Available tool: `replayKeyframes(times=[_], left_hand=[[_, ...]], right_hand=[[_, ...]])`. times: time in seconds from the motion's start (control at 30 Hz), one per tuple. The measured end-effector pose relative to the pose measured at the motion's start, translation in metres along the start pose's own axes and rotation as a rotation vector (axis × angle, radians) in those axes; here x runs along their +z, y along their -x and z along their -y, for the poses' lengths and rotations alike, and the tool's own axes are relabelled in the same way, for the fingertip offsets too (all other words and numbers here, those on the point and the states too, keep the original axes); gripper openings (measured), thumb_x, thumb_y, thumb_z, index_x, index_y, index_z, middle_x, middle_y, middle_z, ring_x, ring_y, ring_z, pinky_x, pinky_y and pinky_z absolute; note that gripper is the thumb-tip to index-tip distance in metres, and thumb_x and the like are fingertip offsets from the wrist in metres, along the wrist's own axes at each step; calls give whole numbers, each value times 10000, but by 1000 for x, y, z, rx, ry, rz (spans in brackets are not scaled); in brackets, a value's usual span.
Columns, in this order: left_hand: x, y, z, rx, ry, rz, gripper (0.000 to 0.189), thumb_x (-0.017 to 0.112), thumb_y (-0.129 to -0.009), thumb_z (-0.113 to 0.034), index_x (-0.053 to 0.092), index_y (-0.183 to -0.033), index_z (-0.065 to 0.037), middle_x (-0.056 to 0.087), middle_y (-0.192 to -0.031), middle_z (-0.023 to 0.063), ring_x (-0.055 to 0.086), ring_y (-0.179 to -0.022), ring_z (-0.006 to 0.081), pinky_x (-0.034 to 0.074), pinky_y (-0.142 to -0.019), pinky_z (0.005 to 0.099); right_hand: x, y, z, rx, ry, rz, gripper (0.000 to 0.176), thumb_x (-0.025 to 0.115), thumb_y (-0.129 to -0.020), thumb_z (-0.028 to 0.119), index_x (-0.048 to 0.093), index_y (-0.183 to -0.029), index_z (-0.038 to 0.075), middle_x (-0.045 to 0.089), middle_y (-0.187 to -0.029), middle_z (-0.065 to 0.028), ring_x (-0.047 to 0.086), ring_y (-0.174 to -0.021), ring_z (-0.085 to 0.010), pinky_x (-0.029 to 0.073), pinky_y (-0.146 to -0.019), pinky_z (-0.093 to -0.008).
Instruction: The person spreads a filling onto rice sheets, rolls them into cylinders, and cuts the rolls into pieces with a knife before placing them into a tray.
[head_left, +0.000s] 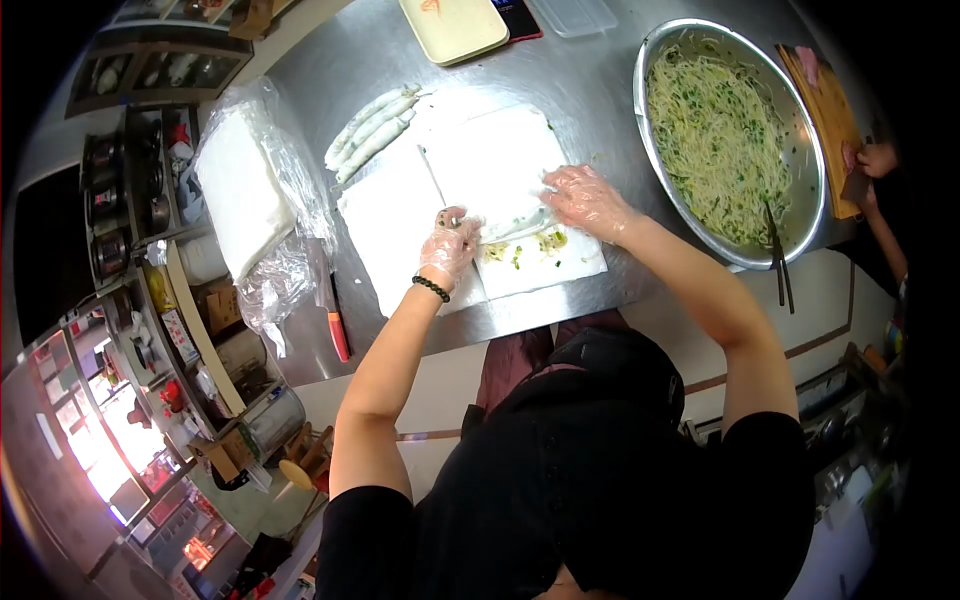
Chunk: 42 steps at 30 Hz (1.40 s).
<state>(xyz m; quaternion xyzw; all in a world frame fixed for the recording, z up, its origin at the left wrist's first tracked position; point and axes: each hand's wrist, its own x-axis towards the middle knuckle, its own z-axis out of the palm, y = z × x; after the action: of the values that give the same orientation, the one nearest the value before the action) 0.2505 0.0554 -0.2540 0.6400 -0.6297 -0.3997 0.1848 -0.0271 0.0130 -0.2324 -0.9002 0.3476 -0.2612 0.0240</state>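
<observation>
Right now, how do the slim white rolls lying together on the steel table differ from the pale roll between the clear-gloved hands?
The slim white rolls lie side by side; the pale roll is single. The slim white rolls rest untouched on the steel table; the pale roll rests on white sheets, with the left hand and right hand at it. Both look whitish.

Steel tbl (pixel 300 355), shelving (pixel 150 175) w/ stuff, bright window (pixel 110 430) nearby.
</observation>
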Motion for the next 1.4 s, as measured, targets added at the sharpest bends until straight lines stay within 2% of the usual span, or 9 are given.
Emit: replayKeyframes(times=[0.1,0.23,0.37,0.53,0.63,0.77,1.1,1.27,1.4], left_hand=[[-10,10,-3,530,-709,-61,139,673,-736,-130,651,-873,-112,624,-907,89,588,-855,261,511,-706,356],[-16,27,4,745,-677,135,142,658,-720,-122,662,-862,-114,641,-876,58,593,-837,260,513,-691,376],[-4,28,-2,242,-522,-2,173,619,-729,-73,658,-889,-125,638,-843,65,596,-821,259,504,-675,385],[-1,29,-7,631,-626,-250,182,621,-701,-48,652,-869,-112,623,-820,75,596,-846,265,498,-702,400],[-7,42,6,782,-658,100,135,627,-707,-44,636,-826,-106,626,-861,67,599,-849,254,498,-732,379],[2,49,0,229,-450,86,91,619,-746,-77,635,-834,-100,625,-855,75,594,-855,272,476,-718,392],[15,71,-6,567,-503,95,92,646,-770,-150,603,-826,-91,607,-817,93,587,-821,294,473,-726,422],[28,73,-40,-143,-188,41,163,630,-818,-170,635,-939,-61,611,-669,123,587,-755,303,474,-679,415],[30,80,-28,449,-523,-112,205,704,-720,-171,658,-892,-69,632,-811,110,582,-766,303,466,-686,415]], right_hand=[[5,18,-6,-127,-164,295,112,592,-753,114,564,-854,75,557,-905,-60,565,-914,-235,458,-832,-356],[-1,35,-1,-203,-218,336,108,592,-750,112,558,-842,67,558,-913,-70,568,-903,-240,470,-806,-356],[-10,24,-2,13,-191,169,93,561,-746,93,557,-836,68,547,-872,-74,568,-842,-234,482,-762,-350],[2,41,-2,-134,-199,270,116,555,-744,55,559,-859,41,543,-877,-86,574,-828,-268,492,-734,-376],[-10,46,8,-217,-247,365,133,562,-734,53,562,-867,43,544,-872,-86,576,-824,-268,492,-727,-384],[-24,36,14,75,-320,365,134,574,-733,72,564,-866,58,543,-846,-79,575,-811,-253,494,-712,-370],[-18,67,24,21,-428,484,136,600,-764,118,574,-893,82,545,-875,-65,576,-819,-260,487,-685,-375],[-16,63,27,160,-201,168,156,618,-768,148,579,-914,108,537,-869,-78,578,-795,-269,480,-671,-390],[-10,89,36,-103,-185,307,256,646,-770,211,571,-990,102,555,-944,-87,578,-840,-271,472,-715,-396]])
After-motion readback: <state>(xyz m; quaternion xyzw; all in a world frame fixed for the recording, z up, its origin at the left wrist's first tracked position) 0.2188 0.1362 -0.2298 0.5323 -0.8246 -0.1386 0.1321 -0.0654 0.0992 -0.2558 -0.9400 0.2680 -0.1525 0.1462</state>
